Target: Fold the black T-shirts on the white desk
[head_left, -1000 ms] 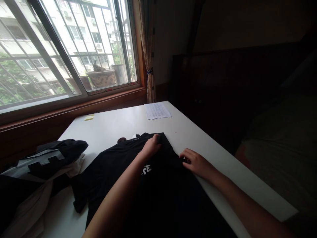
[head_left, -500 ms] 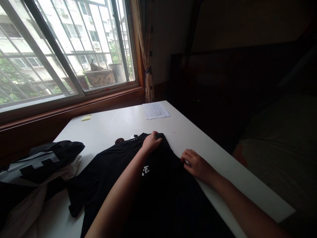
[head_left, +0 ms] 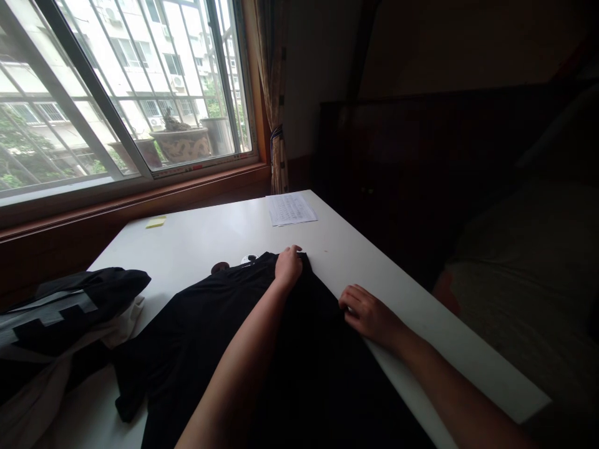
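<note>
A black short-sleeved T-shirt (head_left: 196, 330) lies spread on the white table (head_left: 196, 231), its collar toward the far end. My left hand (head_left: 289, 267) is closed on the cloth at the far shoulder, right of the collar. On the right edge of the shirt, my right hand (head_left: 367, 312) pinches the fabric with curled fingers; the fingertips are partly hidden. My left forearm crosses over the chest of the shirt and covers part of it. One sleeve (head_left: 128, 386) stretches out on the left side.
A heap of black, grey and white clothing (head_left: 70, 318) sits on the left. Beyond the collar are a brown round object (head_left: 219, 267) and a white round one (head_left: 249, 259). Printed papers (head_left: 292, 209) and yellow sticky notes (head_left: 156, 222) lie farther back, near a barred window (head_left: 140, 93).
My left hand has shifted slightly right along the shirt's shoulder. The white print on the chest is now hidden behind my forearm. My right hand keeps its hold at the right edge.
</note>
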A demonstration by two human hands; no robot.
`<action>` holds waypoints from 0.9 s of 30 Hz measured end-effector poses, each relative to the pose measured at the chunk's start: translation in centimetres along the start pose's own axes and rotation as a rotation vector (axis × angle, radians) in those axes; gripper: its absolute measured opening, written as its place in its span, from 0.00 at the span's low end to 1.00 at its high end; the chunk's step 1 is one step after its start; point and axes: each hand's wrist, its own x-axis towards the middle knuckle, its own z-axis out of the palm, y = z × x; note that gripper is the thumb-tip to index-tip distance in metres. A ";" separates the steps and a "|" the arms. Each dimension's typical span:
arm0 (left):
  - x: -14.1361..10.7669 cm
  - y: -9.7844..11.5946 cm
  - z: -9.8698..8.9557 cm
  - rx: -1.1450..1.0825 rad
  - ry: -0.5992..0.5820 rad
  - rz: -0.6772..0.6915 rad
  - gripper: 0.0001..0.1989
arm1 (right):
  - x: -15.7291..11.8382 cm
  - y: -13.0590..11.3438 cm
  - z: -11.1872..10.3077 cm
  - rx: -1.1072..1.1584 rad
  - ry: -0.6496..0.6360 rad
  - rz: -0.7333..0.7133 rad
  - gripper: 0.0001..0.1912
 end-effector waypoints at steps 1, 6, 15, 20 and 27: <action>-0.2 0.1 0.1 0.021 0.006 0.026 0.19 | 0.0 0.0 0.0 0.003 -0.009 -0.006 0.16; -0.7 0.3 -0.2 0.079 -0.016 0.176 0.18 | 0.0 -0.2 -0.3 0.010 -0.055 -0.014 0.17; 1.0 1.0 0.8 0.146 -0.011 0.069 0.25 | 0.0 -0.3 -0.3 0.008 -0.051 -0.034 0.19; 0.9 1.2 1.4 0.189 0.013 0.081 0.20 | 0.0 -0.4 -0.5 0.026 -0.058 -0.030 0.17; 0.6 0.6 2.4 0.183 0.135 0.008 0.17 | -0.1 -0.6 -0.8 0.090 -0.067 -0.074 0.10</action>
